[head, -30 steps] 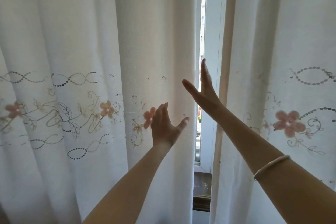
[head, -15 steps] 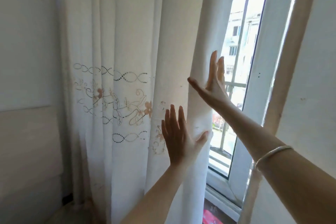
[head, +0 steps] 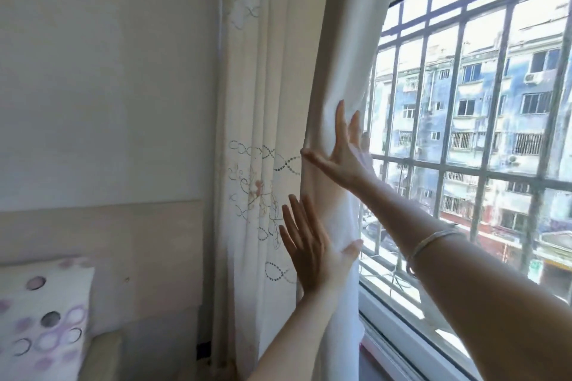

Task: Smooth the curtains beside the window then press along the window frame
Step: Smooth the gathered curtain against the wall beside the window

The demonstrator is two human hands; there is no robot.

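Observation:
A white curtain [head: 272, 77] with embroidered flowers and sequin loops hangs bunched left of the window, against the wall corner. My left hand [head: 312, 244] lies flat on its right fold, fingers spread and pointing up, thumb hooked round the fold's edge. Higher up, my right hand [head: 343, 155] presses the same fold from the window side, fingers up, thumb out to the left. A silver bangle sits on my right forearm. The white window frame [head: 399, 331] runs along the sill below my right arm.
Outside the glass is a dark metal grille [head: 483, 173], with apartment blocks beyond. At the left are a plain wall and a pale headboard panel [head: 102, 260]. A cushion with purple and grey circles [head: 43, 312] sits bottom left.
The curtain has been pushed left and gathered, uncovering much of the window. Both hands moved left with it, and the view swung so the wall and cushion now show.

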